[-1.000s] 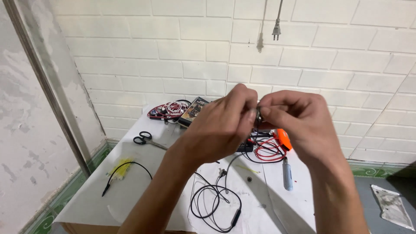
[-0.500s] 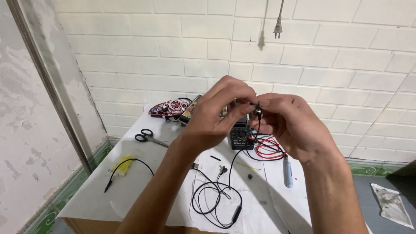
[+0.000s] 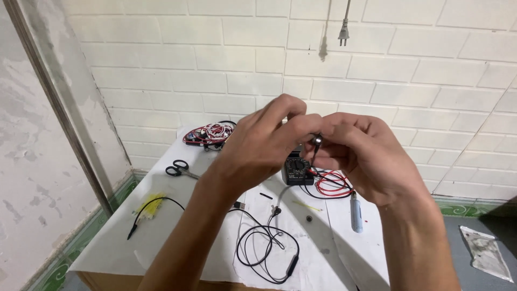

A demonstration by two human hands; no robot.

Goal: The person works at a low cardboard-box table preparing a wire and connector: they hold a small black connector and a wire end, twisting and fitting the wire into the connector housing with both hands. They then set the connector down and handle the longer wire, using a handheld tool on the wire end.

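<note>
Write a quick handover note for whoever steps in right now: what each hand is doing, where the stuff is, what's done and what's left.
Left hand and right hand are raised above the table, together pinching a small earbud. Its black cable hangs down and coils on the table.
Behind the hands: black meter with red and black leads. Scissors at left, yellow ties nearer, a bluish pen-like tool at right.
Done: earbud lifted and gripped. Left: the work on the earbud itself; no finished result shows.

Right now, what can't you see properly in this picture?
Head view:
- Small dark earbud piece: mostly covered by the left hand and right hand, so their grip is unclear.
- Multimeter: top hidden behind the hands.
- Bundle of red and white wires: too small to sort.
- Table: front cut off.
</note>
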